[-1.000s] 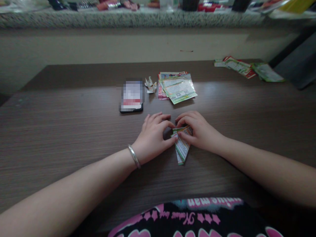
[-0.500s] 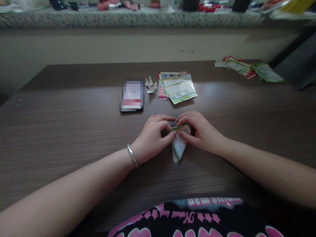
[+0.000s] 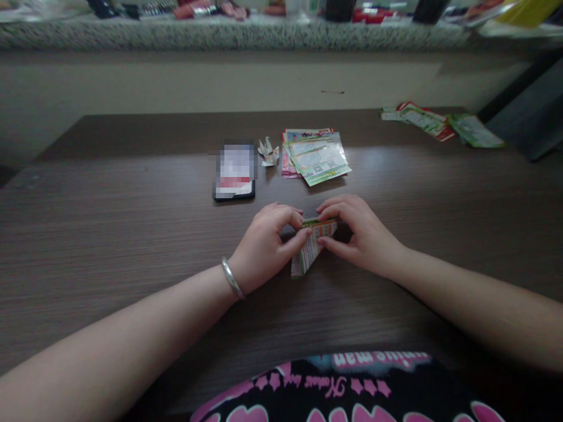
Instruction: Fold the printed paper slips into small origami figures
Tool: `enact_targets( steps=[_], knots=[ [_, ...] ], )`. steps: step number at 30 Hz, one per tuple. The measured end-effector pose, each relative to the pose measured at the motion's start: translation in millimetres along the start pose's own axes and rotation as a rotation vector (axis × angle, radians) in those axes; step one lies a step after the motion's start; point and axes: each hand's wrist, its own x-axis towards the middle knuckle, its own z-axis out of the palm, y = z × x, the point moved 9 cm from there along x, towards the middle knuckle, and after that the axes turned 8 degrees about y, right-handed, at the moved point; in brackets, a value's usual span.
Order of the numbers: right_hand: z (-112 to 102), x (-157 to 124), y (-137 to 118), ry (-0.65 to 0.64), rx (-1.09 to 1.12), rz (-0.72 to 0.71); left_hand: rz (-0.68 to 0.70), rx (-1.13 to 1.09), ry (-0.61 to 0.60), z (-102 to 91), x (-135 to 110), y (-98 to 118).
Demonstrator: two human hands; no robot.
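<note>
A folded piece of printed paper [image 3: 308, 253], white and green with small print, is held between my two hands just above or on the table. My left hand [image 3: 275, 240], a silver bangle at its wrist, pinches the paper's left side between thumb and fingers. On the opposite side, my right hand [image 3: 356, 228] grips the upper right edge, its thumb on the near face and its fingers behind. The paper's lower end narrows and points down to the left. My fingers hide part of its top edge.
Beyond my hands lie a phone [image 3: 235, 170] with a blurred screen, a small folded paper figure [image 3: 268, 152] and a stack of printed paper squares [image 3: 321, 158]. More printed papers [image 3: 426, 121] lie at the far right. A granite ledge [image 3: 264, 35] behind the table [image 3: 109, 234] carries assorted items.
The folded paper has turned, its lower tip swinging left and slightly up. My left hand has shifted a little left; my right hand stays almost in place.
</note>
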Motion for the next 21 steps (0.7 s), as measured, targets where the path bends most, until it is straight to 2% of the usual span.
enact_targets(
  steps=[9,14,17,21],
  knots=[
    [1,-2,0,-0.001,-0.008,-0.035,-0.039,-0.017,-0.055,3.9,-2,-3],
    [-1,-1,7,0.012,0.029,0.044,-0.091,-0.098,-0.075,7.2,-5,-10],
    [3,-1,12,-0.018,0.108,0.109,-0.058,-0.123,-0.11,9.8,-5,-7],
    [7,-2,13,-0.046,0.145,0.111,0.0,-0.152,-0.124,9.3,-2,-2]
  ],
)
